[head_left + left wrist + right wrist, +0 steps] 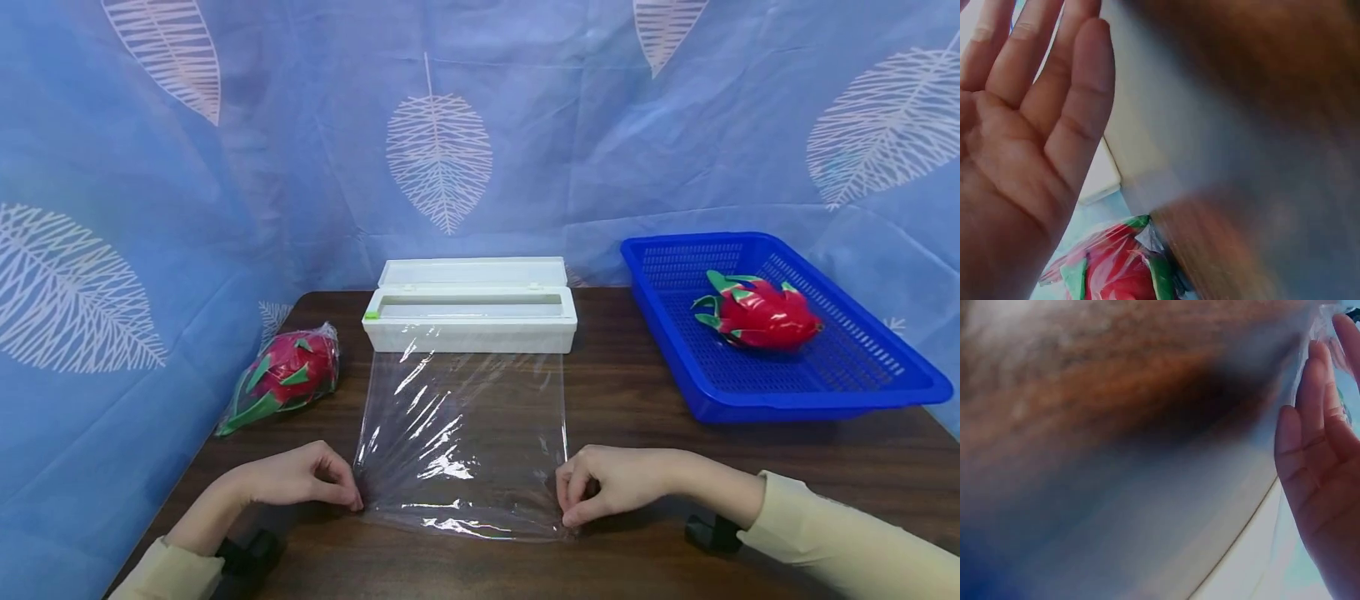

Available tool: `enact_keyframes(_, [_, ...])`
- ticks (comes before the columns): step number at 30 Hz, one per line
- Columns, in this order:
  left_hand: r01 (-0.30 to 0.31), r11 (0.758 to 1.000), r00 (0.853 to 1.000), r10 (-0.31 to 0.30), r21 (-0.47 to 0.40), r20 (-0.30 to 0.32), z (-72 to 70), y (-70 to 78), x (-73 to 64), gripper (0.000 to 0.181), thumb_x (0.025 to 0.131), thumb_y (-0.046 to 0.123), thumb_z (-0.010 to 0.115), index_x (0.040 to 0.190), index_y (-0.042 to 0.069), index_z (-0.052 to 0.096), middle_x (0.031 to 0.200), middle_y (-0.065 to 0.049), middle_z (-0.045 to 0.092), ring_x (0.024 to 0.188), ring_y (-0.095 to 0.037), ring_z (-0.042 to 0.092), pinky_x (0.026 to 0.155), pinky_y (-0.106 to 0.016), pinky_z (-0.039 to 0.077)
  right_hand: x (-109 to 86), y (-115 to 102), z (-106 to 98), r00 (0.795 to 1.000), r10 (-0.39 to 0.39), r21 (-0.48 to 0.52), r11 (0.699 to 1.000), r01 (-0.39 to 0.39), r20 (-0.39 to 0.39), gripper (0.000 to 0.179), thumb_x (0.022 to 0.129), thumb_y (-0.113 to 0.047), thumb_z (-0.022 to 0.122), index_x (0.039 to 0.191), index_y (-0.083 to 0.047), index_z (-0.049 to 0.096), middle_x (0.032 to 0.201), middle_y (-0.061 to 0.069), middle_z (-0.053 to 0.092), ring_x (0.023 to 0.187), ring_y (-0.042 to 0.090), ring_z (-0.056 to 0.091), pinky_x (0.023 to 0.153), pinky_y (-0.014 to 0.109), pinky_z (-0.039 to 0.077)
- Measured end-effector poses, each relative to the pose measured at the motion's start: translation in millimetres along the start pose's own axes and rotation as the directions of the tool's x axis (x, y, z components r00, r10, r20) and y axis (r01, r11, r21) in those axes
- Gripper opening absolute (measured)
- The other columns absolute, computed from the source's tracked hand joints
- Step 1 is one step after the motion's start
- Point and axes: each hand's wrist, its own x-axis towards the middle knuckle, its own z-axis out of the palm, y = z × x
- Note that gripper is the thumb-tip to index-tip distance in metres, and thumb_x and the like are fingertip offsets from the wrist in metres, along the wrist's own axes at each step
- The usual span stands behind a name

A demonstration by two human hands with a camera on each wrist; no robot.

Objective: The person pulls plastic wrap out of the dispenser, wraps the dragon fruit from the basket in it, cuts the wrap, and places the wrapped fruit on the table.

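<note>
A sheet of clear plastic wrap (465,442) stretches over the brown table from a white wrap dispenser box (472,337), whose lid (472,272) stands raised at the back. At the sheet's near left corner my left hand (307,479) pinches the film between thumb and fingers. My right hand (618,483) pinches the near right corner the same way. Left of the sheet lies a red dragon fruit with green scales, wrapped in film (292,371); the left wrist view catches this wrapped dragon fruit (1119,269) below the palm.
A blue plastic basket (697,392) stands at the right, holding an unwrapped dragon fruit (772,317). Blue cloth with white leaf prints (517,167) hangs behind and left of the table (615,367). A green slider (372,315) sits on the dispenser's left end.
</note>
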Motion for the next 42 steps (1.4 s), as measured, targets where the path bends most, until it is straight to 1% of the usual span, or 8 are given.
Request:
enact_keyframes(4, [-0.018, 0.999, 0.991, 0.022, 0.034, -0.134, -8.1, 6.3, 6.6, 0.018, 0.098, 0.014, 0.059, 0.104, 0.004, 0.072, 0.101, -0.011, 0.071, 0.089, -0.021, 0.065, 0.081, -0.031, 0.053, -2.3, 0, -10, 0.998, -0.024, -0.007, 1.0, 0.023, -0.059, 0.017, 0.096, -0.021, 0.063, 0.088, -0.014, 0.075, 0.092, -0.015, 0.063, 0.086, -0.001, 0.057, 0.075, 0.026, 0.052])
enact_keyframes(10, [-0.039, 0.964, 0.908, 0.145, 0.264, -0.393, -21.9, 9.8, 25.0, 0.027, 0.087, 0.009, 0.073, 0.113, 0.006, 0.068, 0.118, -0.012, 0.066, 0.111, -0.026, 0.06, 0.092, -0.044, 0.05, -9.4, -4, -33, 0.988, 0.008, -0.035, 0.999, -0.014, -0.152, 0.015, 0.098, -0.022, 0.06, 0.099, -0.014, 0.073, 0.098, -0.007, 0.067, 0.092, 0.005, 0.06, 0.079, 0.032, 0.053])
enact_keyframes(13, [0.008, 0.928, 0.893, 0.161, 0.373, -0.42, -26.2, 6.4, 33.0, 0.045, 0.082, 0.012, 0.079, 0.124, 0.009, 0.064, 0.134, -0.014, 0.056, 0.124, -0.035, 0.05, 0.096, -0.055, 0.044, -14.9, -7, -44, 0.979, 0.044, -0.03, 0.998, -0.051, -0.198, 0.017, 0.098, -0.024, 0.06, 0.103, -0.013, 0.072, 0.1, 0.0, 0.068, 0.094, 0.009, 0.062, 0.083, 0.034, 0.053])
enact_keyframes(17, [0.09, 0.899, 0.91, 0.1, 0.428, -0.402, -28.1, -2.4, 38.6, 0.064, 0.077, 0.019, 0.084, 0.135, 0.011, 0.057, 0.148, -0.018, 0.04, 0.135, -0.043, 0.034, 0.099, -0.064, 0.036, -23.1, -10, -59, 0.963, 0.105, -0.039, 0.992, -0.119, -0.249, 0.016, 0.098, -0.025, 0.061, 0.107, -0.018, 0.072, 0.103, 0.0, 0.068, 0.096, 0.011, 0.062, 0.084, 0.038, 0.053])
enact_keyframes(20, [0.127, 0.898, 0.926, 0.045, 0.422, -0.374, -28.1, -9.2, 40.0, 0.072, 0.075, 0.021, 0.085, 0.139, 0.012, 0.054, 0.152, -0.02, 0.034, 0.138, -0.045, 0.027, 0.101, -0.066, 0.032, -30.0, -12, -70, 0.951, 0.138, -0.066, 0.985, -0.162, -0.278, 0.015, 0.097, -0.026, 0.061, 0.109, -0.023, 0.071, 0.105, -0.005, 0.067, 0.097, 0.012, 0.062, 0.085, 0.04, 0.052])
enact_keyframes(29, [0.149, 0.895, 0.951, -0.013, 0.421, -0.31, -30.5, -13.7, 42.7, 0.079, 0.075, 0.026, 0.085, 0.143, 0.01, 0.048, 0.155, -0.021, 0.026, 0.139, -0.047, 0.023, 0.103, -0.066, 0.027, -55.3, -21, -95, 0.903, 0.242, -0.101, 0.95, -0.294, -0.356, 0.02, 0.095, -0.026, 0.065, 0.114, -0.023, 0.069, 0.109, -0.008, 0.065, 0.097, 0.01, 0.062, 0.085, 0.032, 0.053])
enact_keyframes(40, [0.159, 0.902, 0.957, -0.041, 0.401, -0.288, -28.5, -9.8, 45.0, 0.086, 0.074, 0.03, 0.086, 0.146, 0.009, 0.043, 0.155, -0.02, 0.025, 0.139, -0.046, 0.025, 0.105, -0.067, 0.024, -94.2, -35, -139, 0.778, 0.291, -0.223, 0.85, -0.478, -0.557, 0.025, 0.091, -0.023, 0.07, 0.115, -0.021, 0.069, 0.116, -0.003, 0.066, 0.104, 0.017, 0.061, 0.084, 0.036, 0.053])
enact_keyframes(42, [0.16, 0.9, 0.957, -0.041, 0.405, -0.286, -28.7, -9.4, 45.2, 0.087, 0.074, 0.031, 0.086, 0.146, 0.009, 0.043, 0.155, -0.021, 0.026, 0.138, -0.046, 0.026, 0.105, -0.067, 0.024, -101.5, -34, -146, 0.757, 0.299, -0.226, 0.834, -0.503, -0.581, 0.026, 0.092, -0.023, 0.069, 0.117, -0.02, 0.069, 0.118, 0.0, 0.065, 0.088, 0.015, 0.062, 0.075, 0.032, 0.053])
